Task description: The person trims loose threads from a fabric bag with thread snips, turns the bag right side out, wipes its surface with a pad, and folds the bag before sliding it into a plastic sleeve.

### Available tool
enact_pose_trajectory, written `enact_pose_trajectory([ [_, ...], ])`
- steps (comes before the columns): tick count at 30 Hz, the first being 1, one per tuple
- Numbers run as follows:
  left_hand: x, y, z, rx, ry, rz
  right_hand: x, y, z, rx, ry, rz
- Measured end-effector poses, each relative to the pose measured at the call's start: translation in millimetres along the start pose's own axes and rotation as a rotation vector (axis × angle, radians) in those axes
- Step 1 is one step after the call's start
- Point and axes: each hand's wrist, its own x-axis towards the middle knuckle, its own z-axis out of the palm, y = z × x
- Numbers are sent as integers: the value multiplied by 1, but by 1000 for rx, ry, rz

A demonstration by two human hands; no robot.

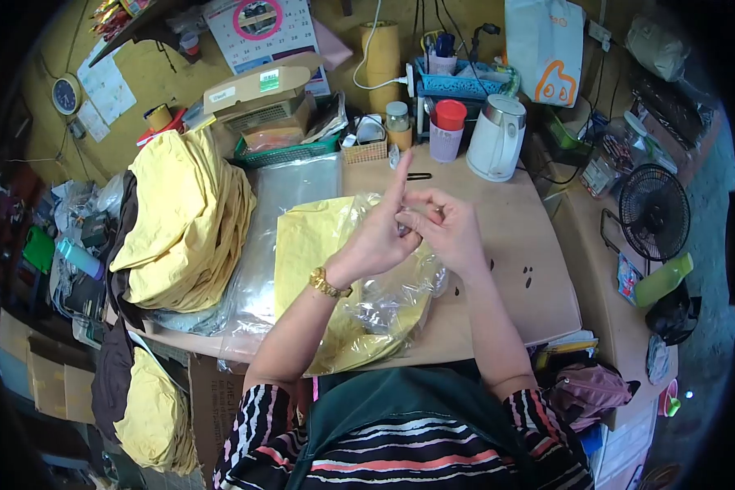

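Observation:
My left hand (pixel 377 237), with a gold watch (pixel 330 283) at the wrist, is raised above the table. One finger points up and the others curl in. Against those curled fingers, my right hand (pixel 447 229) is closed in a pinch. Anything between the fingertips is too small or hidden to name. Beneath both hands lies a folded yellow fabric piece (pixel 306 245), partly covered by a clear plastic bag (pixel 392 302). Flat clear plastic sleeves (pixel 290 184) lie to its left. A tall pile of folded yellow fabric (pixel 180 220) stands farther left.
Along the back stand a white kettle (pixel 495 139), a lidded cup (pixel 447 135), a small jar (pixel 398 122) and a green basket (pixel 290 153) with a cardboard box (pixel 261 86). Small dark pieces (pixel 528 276) lie on the table (pixel 539 237) at right. A black fan (pixel 653 212) stands beyond.

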Motion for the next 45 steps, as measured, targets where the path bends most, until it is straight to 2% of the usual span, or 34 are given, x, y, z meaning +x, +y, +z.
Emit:
enact_pose_trajectory([
  [2, -5, -7, 5, -31, 36, 91, -2, 5, 2, 108, -13, 46],
  [4, -12, 7, -2, 201, -9, -115, -2, 13, -5, -53, 98, -18],
  [5, -17, 1, -4, 199, -8, -115, 1, 17, -13, -54, 97, -17],
  [7, -26, -9, -6, 368, 156, 204, 8, 20, -26, -190, 190, 62],
  [8, -29, -11, -5, 367, 155, 201, 6, 22, -26, -189, 190, 65],
  [10, -33, -8, -5, 503, -52, 148, 3, 12, -19, -444, 301, -1],
  [11, -34, -7, -3, 502, -47, 145, 1, 14, -15, -444, 295, 0],
  [12, -35, -7, 0, 544, -44, 120, -3, 17, -9, -548, 383, -347],
  [14, -36, -8, 3, 585, -39, 97, -7, 15, -4, -643, 463, -701],
  [16, -42, -10, 6, 725, -39, 318, -15, 2, -1, -925, -17, -133],
  [17, -46, -10, 8, 721, -46, 316, -15, 6, -5, -925, -14, -126],
  [19, -49, -11, 11, 1105, 113, 282, -6, 18, -14, -832, -80, 3],
  [20, -48, -15, 13, 1105, 112, 279, -4, 22, -16, -832, -83, 5],
  [22, -46, -31, 18, 1128, 291, 325, -4, 27, -16, -537, -245, 153],
  [23, -46, -36, 20, 1130, 288, 322, -3, 29, -16, -533, -247, 155],
  [25, -45, -43, 22, 911, 387, 387, -3, 32, -17, -204, -370, 329],
  [29, -43, -45, 23, 857, 439, 406, -1, 27, -20, -251, -501, 319],
  [31, -43, -43, 26, 878, 453, 373, -1, 11, -18, -251, -380, 356],
  [32, -43, -42, 26, 878, 453, 374, -3, 15, -18, -251, -378, 355],
  [34, -47, -37, 28, 840, 409, 289, -6, 31, -21, -167, -200, 300],
  [35, -50, -35, 27, 839, 408, 287, -6, 36, -23, -167, -200, 302],
  [37, -60, -32, 22, 626, 288, 154, -6, 45, -29, 240, 61, 320],
  [38, -64, -32, 18, 626, 286, 151, -7, 48, -30, 242, 62, 324],
  [40, -72, -32, 10, 140, 170, -11, -10, 52, -31, 588, 219, 316],
  [41, -75, -31, 4, 140, 171, -11, -11, 58, -30, 587, 219, 316],
  [44, -83, -23, -11, 27, 134, -125, -22, 69, -23, 649, 145, 133],
  [45, -85, -22, -15, 58, 144, -141, -28, 63, -19, 435, 89, 24],
])
